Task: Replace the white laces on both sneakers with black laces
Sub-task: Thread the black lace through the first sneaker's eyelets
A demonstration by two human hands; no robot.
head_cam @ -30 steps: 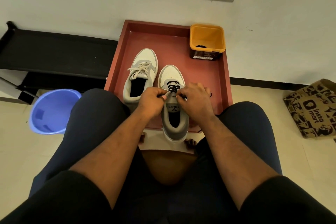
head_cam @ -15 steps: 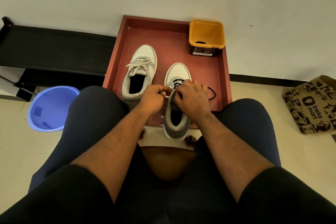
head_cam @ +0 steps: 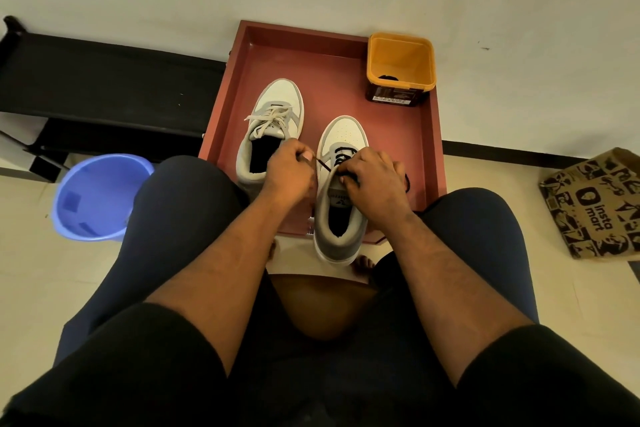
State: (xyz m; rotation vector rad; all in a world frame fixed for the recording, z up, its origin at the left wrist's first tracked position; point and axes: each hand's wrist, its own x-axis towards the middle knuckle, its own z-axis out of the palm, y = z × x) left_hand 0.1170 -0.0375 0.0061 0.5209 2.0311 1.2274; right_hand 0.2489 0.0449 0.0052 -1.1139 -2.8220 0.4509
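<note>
Two white-and-grey sneakers stand in a red tray (head_cam: 398, 135). The left sneaker (head_cam: 277, 104) keeps its white lace (head_cam: 268, 120). The right sneaker (head_cam: 341, 218) has a black lace (head_cam: 343, 151) through its front eyelets, and its heel hangs over the tray's near edge. My left hand (head_cam: 289, 177) pinches one end of the black lace and holds it taut out to the left. My right hand (head_cam: 372, 184) grips the sneaker's right collar and the lace there. A loop of black lace (head_cam: 407, 182) shows beyond my right hand.
An orange tub (head_cam: 401, 61) with something black at its bottom stands in the tray's far right corner. A blue plastic basin (head_cam: 97, 198) sits on the floor at left, a printed paper bag (head_cam: 595, 204) at right. A black rack (head_cam: 104, 87) runs along the wall.
My left hand has pulled the black lace end out to the left, so a taut strand now shows between my hands. The right sneaker has shifted a little toward me.
</note>
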